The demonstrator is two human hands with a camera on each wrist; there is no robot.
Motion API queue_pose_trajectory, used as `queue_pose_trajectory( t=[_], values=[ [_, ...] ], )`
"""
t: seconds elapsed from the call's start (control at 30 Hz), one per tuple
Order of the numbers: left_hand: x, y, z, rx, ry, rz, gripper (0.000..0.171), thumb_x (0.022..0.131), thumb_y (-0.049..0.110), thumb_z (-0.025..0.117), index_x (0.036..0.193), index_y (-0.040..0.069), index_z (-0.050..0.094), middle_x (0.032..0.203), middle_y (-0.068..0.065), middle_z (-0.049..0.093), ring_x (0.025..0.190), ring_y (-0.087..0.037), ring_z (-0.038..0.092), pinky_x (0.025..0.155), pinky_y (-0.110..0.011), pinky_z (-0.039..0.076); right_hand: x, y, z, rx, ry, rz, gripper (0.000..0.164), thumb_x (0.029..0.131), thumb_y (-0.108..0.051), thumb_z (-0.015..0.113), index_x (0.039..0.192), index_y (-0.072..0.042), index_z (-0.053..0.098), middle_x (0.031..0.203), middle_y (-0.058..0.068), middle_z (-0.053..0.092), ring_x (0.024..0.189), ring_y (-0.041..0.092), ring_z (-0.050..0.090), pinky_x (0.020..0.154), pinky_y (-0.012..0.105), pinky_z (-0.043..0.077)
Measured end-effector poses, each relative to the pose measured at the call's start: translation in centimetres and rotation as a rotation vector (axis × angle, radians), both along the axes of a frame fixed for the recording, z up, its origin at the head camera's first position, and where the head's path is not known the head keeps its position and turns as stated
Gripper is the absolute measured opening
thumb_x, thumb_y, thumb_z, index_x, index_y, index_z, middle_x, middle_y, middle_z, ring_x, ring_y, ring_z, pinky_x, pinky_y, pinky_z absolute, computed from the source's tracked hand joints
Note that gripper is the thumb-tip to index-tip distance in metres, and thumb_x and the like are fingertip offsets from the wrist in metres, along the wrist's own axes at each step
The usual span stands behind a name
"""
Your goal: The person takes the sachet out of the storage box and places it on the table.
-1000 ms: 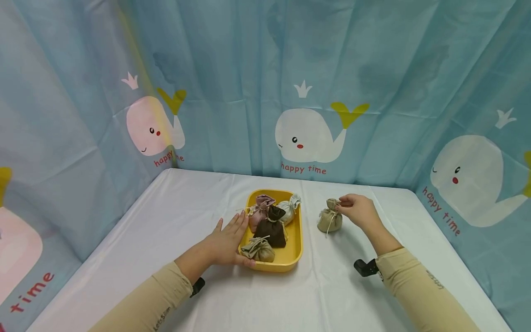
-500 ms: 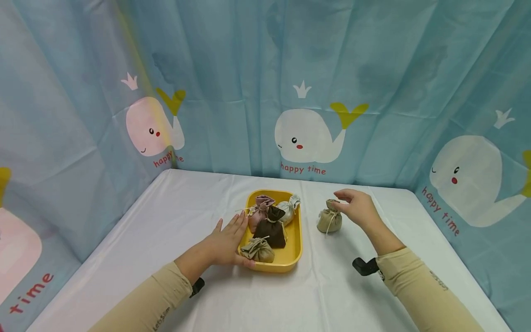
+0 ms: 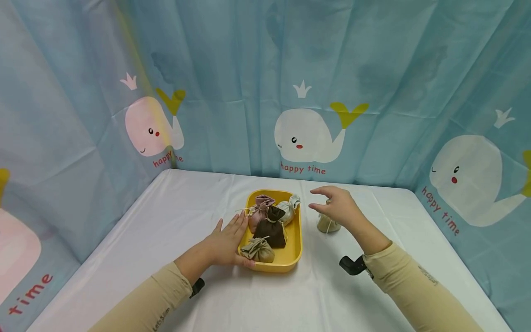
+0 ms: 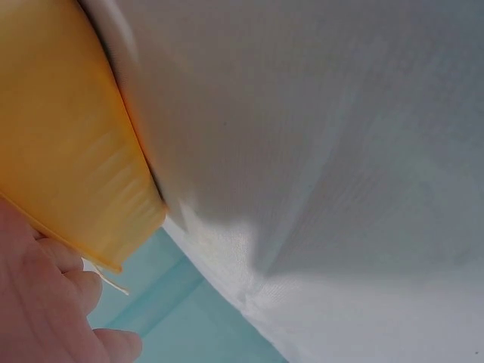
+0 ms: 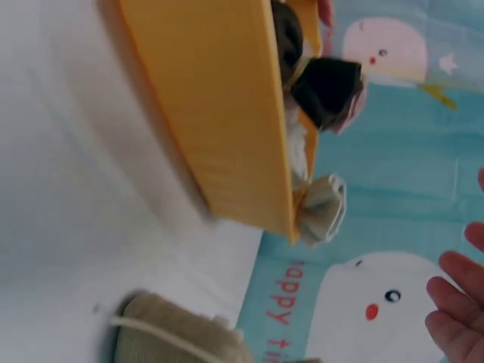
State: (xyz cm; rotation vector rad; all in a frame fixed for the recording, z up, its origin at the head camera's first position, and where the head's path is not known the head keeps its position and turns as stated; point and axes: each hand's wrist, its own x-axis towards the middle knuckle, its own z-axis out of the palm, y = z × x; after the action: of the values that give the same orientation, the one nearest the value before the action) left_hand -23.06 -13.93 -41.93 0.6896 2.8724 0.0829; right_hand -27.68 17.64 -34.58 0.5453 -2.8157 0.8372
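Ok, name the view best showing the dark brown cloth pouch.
The head view: there the dark brown cloth pouch shows nearly whole. The right wrist view has only its upper part; the left wrist, none.

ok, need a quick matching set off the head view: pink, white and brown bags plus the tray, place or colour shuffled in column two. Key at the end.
Column one:
1. pink bag
2. tray
3. white bag
4. brown bag

Column two:
A. in the middle of the group
B. inside, far right
C. yellow, with four bags in it
D. inside, far left

Pairs: 1-D, 2-C, 3-B, 4-A
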Motion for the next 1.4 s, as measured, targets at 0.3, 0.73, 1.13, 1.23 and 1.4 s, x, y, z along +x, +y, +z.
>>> queue_pose_trajectory(
  t=[0.3, 0.73, 1.13, 1.23, 1.4],
  values=[
    [0.0, -0.2, 0.2, 0.003, 0.008, -0.002, 0.129, 0.057, 0.089, 0.039, 0.147, 0.006, 0.001, 0.153, -0.011, -0.006, 0.140, -0.025, -0.002, 0.106, -0.059, 0.007, 1.2, -4.0, 0.6, 0.044, -0.021, 0.224, 0.037, 0.078, -0.027, 0.074, 0.112, -0.015, 0.066, 0.113, 0.001, 0.064, 0.109, 0.022, 0.055, 0.091, 0.042, 0.045],
    [0.0, -0.2, 0.4, 0.018, -0.001, -0.002, 0.128, 0.057, 0.089, 0.038, 0.147, 0.007, -0.001, 0.153, -0.010, -0.007, 0.140, -0.026, -0.001, 0.105, -0.059, 0.007, 1.8, -8.3, 0.7, 0.196, -0.106, 0.610, 0.029, 0.079, -0.019, 0.073, 0.106, -0.014, 0.069, 0.105, 0.000, 0.067, 0.099, 0.010, 0.058, 0.087, 0.029, 0.047],
    [0.0, -0.2, 0.1, 0.017, 0.002, 0.005, 0.129, 0.056, 0.090, 0.036, 0.147, 0.007, -0.003, 0.153, -0.008, -0.009, 0.140, -0.023, -0.003, 0.106, -0.059, 0.007, 2.2, -10.5, -0.8, 0.222, -0.182, 0.709, 0.029, 0.078, -0.014, 0.074, 0.106, -0.010, 0.069, 0.099, -0.003, 0.068, 0.094, 0.006, 0.061, 0.084, 0.027, 0.049],
    [0.1, -0.2, -0.2, 0.027, -0.001, -0.009, 0.129, 0.056, 0.090, 0.036, 0.147, 0.006, -0.001, 0.153, -0.009, -0.008, 0.140, -0.025, -0.002, 0.105, -0.060, 0.008, 2.3, -10.6, -1.2, 0.237, -0.185, 0.700, 0.028, 0.077, -0.014, 0.074, 0.105, -0.011, 0.070, 0.098, -0.006, 0.068, 0.094, 0.006, 0.061, 0.083, 0.025, 0.048],
    [0.2, -0.2, -0.3, 0.016, 0.010, -0.018, 0.129, 0.056, 0.091, 0.034, 0.147, 0.006, 0.000, 0.153, -0.010, -0.007, 0.140, -0.025, -0.002, 0.105, -0.059, 0.008, 2.2, -10.7, -1.7, 0.233, -0.184, 0.694, 0.027, 0.078, -0.013, 0.073, 0.104, -0.011, 0.070, 0.097, -0.006, 0.068, 0.092, 0.008, 0.062, 0.080, 0.024, 0.049]
  ],
)
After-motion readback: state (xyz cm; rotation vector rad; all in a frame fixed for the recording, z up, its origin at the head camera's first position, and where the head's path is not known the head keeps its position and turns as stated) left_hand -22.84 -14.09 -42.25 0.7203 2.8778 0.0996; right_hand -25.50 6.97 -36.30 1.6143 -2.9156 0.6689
